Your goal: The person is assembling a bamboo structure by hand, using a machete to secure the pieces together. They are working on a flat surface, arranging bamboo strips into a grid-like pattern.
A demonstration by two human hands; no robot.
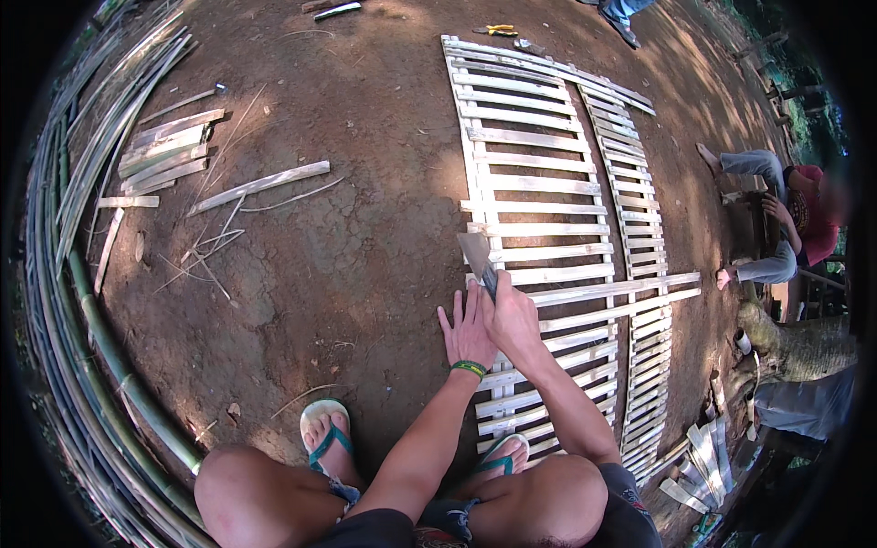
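Note:
A large bamboo slat panel (539, 184) lies on the dirt, its pale slats fixed across long rails. My right hand (514, 321) is closed around a broad-bladed knife (475, 253), whose grey blade points up and left over the panel's left rail. Close beside it, my left hand (472, 336) rests at the panel's left edge with its fingers stretched out and apart. A green and yellow band circles the left wrist. What lies under the left fingertips is hidden.
Split bamboo pieces (169, 151) and a loose strip (260, 187) lie left. Long bamboo poles (119, 365) line the left rim. Yellow-handled pliers (496, 31) sit beyond the panel. A seated person (795, 210) is at right, near a tree trunk (795, 352) and bamboo scraps (703, 461).

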